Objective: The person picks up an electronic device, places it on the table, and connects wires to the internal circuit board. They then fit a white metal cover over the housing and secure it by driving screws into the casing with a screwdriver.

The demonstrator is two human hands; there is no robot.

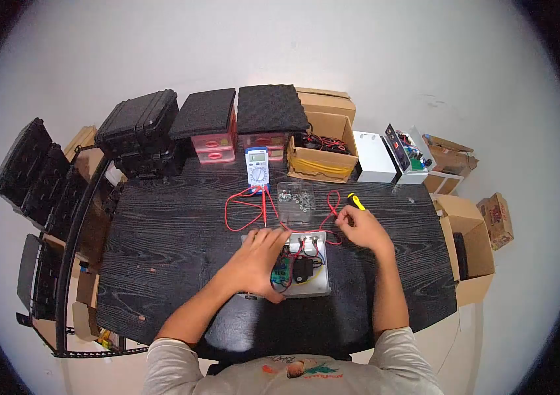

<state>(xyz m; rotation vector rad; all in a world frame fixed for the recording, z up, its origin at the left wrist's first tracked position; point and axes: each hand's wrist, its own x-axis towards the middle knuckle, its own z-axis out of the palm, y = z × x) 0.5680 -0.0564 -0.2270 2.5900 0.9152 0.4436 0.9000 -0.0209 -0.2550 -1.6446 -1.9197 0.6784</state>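
A light grey open enclosure (321,284) lies in front of me on the table, with a green circuit board (280,271), a black component (304,267) and coloured wires inside. My left hand (258,259) spans its left part, fingers at the far edge and thumb at the near edge, gripping it. Beyond the enclosure's right corner, my right hand (364,229) has its thumb and fingers pinched on a red test lead (333,212). Just past that hand lies a yellow and black screwdriver (356,201). A blue and white multimeter (258,170) stands behind, red leads running from it.
A clear tray (296,204) of small metal parts sits behind the enclosure. Along the back are black cases (138,125), pink drawer boxes (216,148), a cardboard box (319,168) of cables, and white enclosures (376,158). Open cartons (474,257) stand off the table's right edge.
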